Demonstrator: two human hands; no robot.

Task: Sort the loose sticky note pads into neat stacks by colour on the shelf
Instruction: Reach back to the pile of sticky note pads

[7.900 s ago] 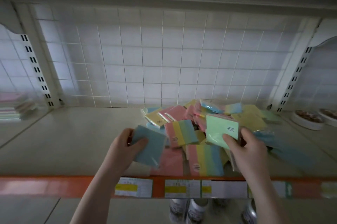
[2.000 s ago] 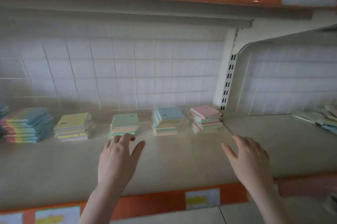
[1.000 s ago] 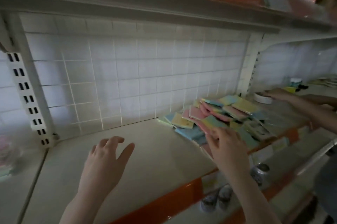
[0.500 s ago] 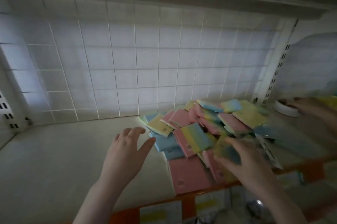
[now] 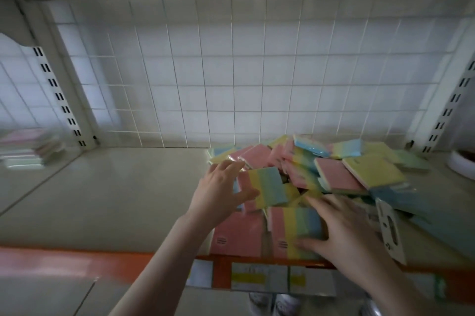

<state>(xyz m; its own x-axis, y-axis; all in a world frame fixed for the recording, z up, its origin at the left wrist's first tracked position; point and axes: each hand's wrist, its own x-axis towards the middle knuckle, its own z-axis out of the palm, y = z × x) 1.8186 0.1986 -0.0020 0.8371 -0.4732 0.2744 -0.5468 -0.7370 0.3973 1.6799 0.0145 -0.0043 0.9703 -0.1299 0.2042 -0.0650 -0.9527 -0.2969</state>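
A loose heap of sticky note pads (image 5: 331,174) in pink, yellow, blue, green and rainbow stripes lies on the right half of the shelf (image 5: 115,200). My left hand (image 5: 218,192) hovers at the heap's left edge with fingers spread. Its thumb touches a tilted rainbow pad (image 5: 270,187). My right hand (image 5: 344,233) lies flat on the front of the heap. Another rainbow pad (image 5: 298,230) sits between its straight thumb and forefinger. A pink pad (image 5: 236,236) lies at the shelf's front edge.
Blurred pad stacks (image 5: 23,148) stand in the neighbouring bay at far left, beyond a slotted upright (image 5: 59,97). A white dish (image 5: 462,164) sits far right. A wire grid backs the shelf. Price labels (image 5: 257,277) line the orange front edge.
The view swung from the sorted stacks back to the loose heap. Both hands have moved in onto the heap; the left now touches a rainbow pad and the right lies on another.
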